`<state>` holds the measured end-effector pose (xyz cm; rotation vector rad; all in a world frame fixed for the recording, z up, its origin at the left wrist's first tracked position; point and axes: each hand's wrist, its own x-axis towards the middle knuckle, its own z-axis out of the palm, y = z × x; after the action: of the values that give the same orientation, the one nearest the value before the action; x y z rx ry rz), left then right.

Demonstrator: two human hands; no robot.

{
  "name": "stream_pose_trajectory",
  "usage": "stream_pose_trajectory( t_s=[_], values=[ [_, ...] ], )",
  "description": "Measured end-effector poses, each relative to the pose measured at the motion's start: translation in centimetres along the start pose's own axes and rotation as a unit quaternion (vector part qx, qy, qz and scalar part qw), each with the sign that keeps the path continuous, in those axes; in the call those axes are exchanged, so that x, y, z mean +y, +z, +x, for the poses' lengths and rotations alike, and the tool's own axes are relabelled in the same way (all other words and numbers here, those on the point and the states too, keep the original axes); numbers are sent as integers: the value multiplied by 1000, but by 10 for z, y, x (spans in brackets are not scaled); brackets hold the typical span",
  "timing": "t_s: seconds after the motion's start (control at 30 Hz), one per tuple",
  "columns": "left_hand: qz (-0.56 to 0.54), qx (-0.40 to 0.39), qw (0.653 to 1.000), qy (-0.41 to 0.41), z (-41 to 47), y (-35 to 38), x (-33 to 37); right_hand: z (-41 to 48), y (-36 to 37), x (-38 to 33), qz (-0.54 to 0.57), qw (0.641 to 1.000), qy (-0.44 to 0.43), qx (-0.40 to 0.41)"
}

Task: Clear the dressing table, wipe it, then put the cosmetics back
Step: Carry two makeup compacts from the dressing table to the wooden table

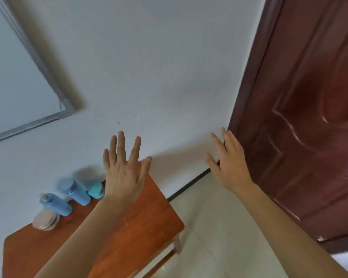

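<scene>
Evidently both my left hand (123, 173) and right hand (228, 165) hover spread, empty; the blue bottles (76, 190) (probably light, slick plastic) want mid-body grips.

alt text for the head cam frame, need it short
Two bare, empty hands, left hand and right hand, are raised with fingers spread above an orange-brown dressing table against a white wall. Two blue bottles, a teal jar and a round pinkish compact stand along the table's back edge; a dark red door is at right.
</scene>
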<state>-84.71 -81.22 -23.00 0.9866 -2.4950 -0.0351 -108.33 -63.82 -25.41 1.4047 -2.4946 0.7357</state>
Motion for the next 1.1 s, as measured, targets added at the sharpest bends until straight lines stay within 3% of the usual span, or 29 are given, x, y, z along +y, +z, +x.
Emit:
stream_pose_trajectory(
  t_s=[0.17,0.4,0.63,0.9,0.97,1.1],
  values=[
    [-73,4,984,159,23,10,112,-68,-90,71,-63,987,121,87],
    [-185,-33,924,333,-9,30,282,-238,-188,116,-163,932,285,156],
    [-271,-82,807,519,-131,9,440,-441,-275,101,-266,810,467,234],
    [-283,-112,689,658,-272,-29,569,-611,-335,86,-288,712,580,271],
    [-284,-116,676,671,-305,-31,602,-648,-350,97,-289,702,590,274],
    [-271,-151,686,659,-369,-27,662,-717,-382,128,-278,696,607,265]
  ],
)
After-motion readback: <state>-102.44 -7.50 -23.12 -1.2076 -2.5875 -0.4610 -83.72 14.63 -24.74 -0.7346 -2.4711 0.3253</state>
